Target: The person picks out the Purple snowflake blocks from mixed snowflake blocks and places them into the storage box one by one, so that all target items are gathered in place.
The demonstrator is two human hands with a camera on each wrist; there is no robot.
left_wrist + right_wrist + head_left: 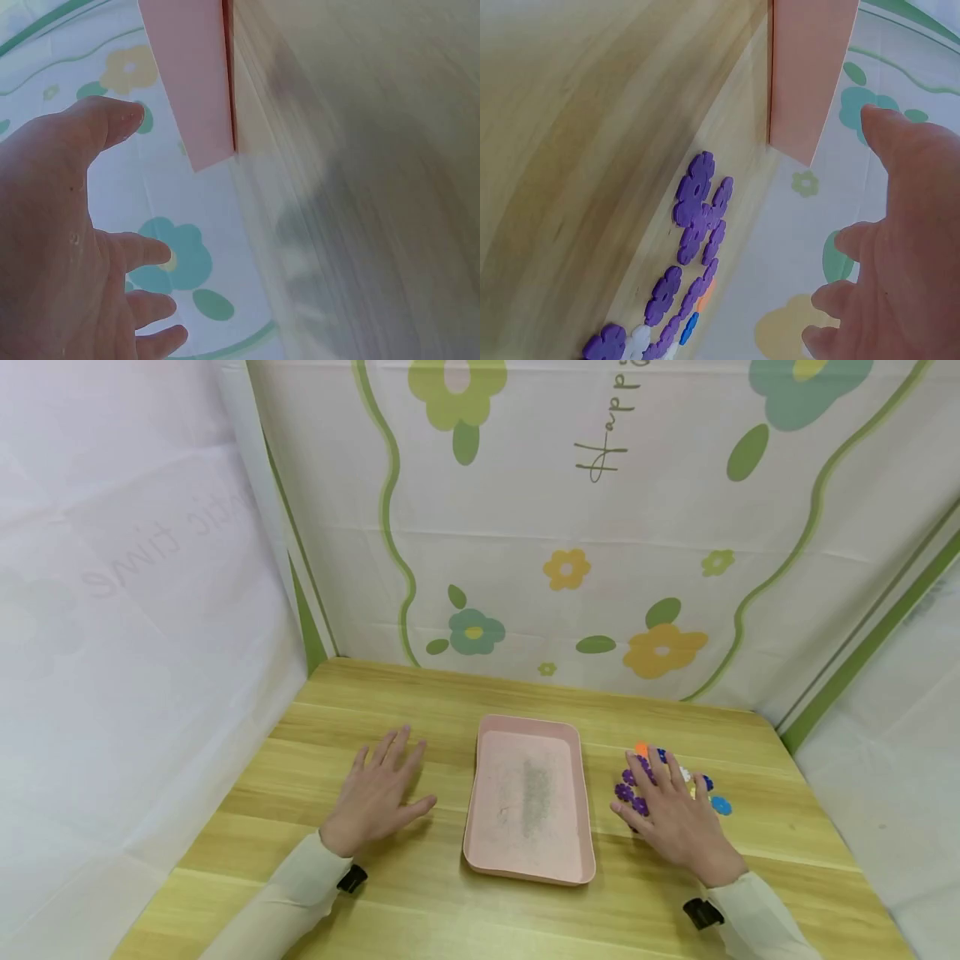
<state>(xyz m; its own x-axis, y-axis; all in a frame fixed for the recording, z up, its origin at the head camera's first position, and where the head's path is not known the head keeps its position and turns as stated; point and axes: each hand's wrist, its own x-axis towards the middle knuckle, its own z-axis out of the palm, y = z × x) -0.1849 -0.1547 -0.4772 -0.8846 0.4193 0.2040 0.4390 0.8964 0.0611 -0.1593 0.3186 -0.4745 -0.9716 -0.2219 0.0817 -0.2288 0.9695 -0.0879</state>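
R hand (pixel 678 822) & L hand (pixel 375 802), 2 total, both w/ fingers spread wide, above the counter; R wrist view shows a gap btwn R hand & pcs. 3 cloth panels around: back panel (pixel 495 527) w/ printed flowers, L panel (pixel 150 443), R panel (pixel 900 710). 1 wood-grain counter (pixel 420 918). 1 pink tray (pixel 566 827), approx. mid-counter, btwn the hands, grey smudge (pixel 537 797) on its floor. 2 pale sleeves, L sleeve (pixel 270 910) & R sleeve (pixel 761 918). 2 blk wrist straps, L strap (pixel 352 878) & R strap (pixel 703 913). Small flower-shaped pcs in a cluster on the counter, R of tray, beneath R hand: 5+ purple pcs (pixel 624 792), 2 dk blue pcs (pixel 707 783), 1 lt blue pc (pixel 722 805), 1 orange pc (pixel 641 749), 1+ white pc (pixel 685 773). R hand's fingers block part of cluster in head view, so can't tell exact total.
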